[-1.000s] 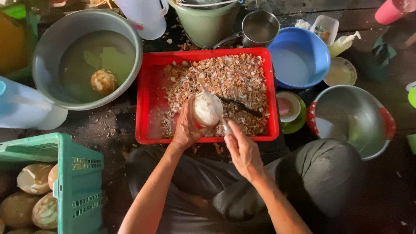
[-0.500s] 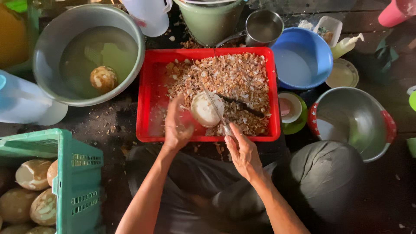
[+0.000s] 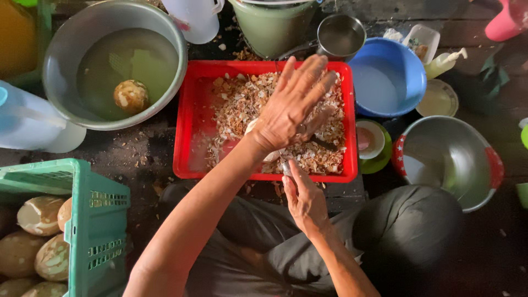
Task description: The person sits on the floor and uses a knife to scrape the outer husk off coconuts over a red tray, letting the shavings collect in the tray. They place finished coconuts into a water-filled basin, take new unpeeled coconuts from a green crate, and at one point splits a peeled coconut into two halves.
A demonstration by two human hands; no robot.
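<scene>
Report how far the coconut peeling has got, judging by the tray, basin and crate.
Done: a heap of brown shavings fills the red plastic tray, and one peeled coconut floats in the grey metal basin. In hand: the left hand covers a white coconut, mostly hidden; the right hand grips a small metal tool. Left: several husked coconuts in the green plastic crate.

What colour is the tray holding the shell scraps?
Red: the tray shows clearly in the head view.

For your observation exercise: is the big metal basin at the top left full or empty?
Partly full: the metal basin holds murky water, with one round husked fruit sitting in it.
</scene>
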